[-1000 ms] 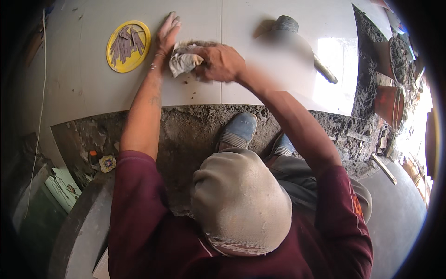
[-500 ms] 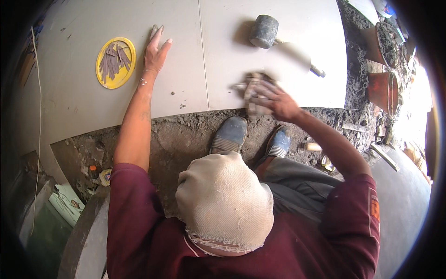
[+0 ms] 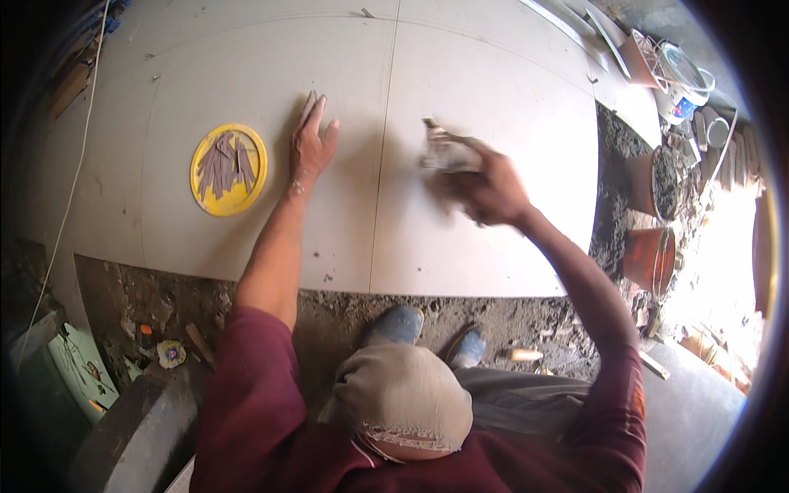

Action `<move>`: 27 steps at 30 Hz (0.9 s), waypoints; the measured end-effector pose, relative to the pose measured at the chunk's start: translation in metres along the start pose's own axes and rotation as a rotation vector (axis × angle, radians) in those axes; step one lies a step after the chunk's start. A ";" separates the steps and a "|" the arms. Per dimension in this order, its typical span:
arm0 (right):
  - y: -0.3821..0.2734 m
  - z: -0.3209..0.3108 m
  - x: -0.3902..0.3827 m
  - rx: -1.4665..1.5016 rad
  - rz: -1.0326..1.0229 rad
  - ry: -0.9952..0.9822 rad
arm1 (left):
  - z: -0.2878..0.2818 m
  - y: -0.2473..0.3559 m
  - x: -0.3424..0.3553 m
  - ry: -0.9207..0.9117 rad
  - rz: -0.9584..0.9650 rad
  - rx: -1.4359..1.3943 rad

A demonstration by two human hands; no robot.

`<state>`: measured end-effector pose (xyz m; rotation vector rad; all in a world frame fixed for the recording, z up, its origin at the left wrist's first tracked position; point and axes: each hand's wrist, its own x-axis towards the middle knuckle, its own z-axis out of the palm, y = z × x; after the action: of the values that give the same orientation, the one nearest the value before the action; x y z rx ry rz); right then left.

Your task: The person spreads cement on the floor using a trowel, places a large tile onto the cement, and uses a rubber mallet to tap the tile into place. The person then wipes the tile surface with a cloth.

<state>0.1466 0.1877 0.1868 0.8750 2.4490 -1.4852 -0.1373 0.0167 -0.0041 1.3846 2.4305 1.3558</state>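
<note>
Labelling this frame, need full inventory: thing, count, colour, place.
floor tiles: several, pale grey, laid across upper floor
yellow plate: one, holds grey wedge spacers, left of left hand
mortar bed: dark grey, bare strip below tiles
buckets: two, rusty orange, right edge
white pail: one, top right
shoes: two, blue, on mortar
rag: one, greyish, in right grip
left hand: flat on tile
right hand: blurred, clutching rag
</note>
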 end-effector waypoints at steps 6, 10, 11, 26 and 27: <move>0.061 0.104 0.182 -0.870 -0.498 0.446 | -0.003 0.003 -0.002 0.001 -0.033 -0.015; 0.065 0.031 0.320 -0.905 -0.454 0.498 | -0.006 0.010 0.004 -0.025 -0.031 0.018; 0.058 0.013 0.346 -0.976 -0.451 0.487 | -0.007 0.012 0.006 -0.031 -0.046 0.022; 0.073 0.155 0.145 -0.612 -0.667 0.500 | -0.005 0.002 0.004 0.004 -0.008 -0.010; 0.072 0.179 0.106 -0.621 -0.592 0.456 | -0.004 0.002 0.003 -0.002 -0.040 -0.058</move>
<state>0.0692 0.1030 -0.0005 0.3952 3.4144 -0.5337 -0.1389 0.0167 0.0005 1.3170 2.3839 1.4040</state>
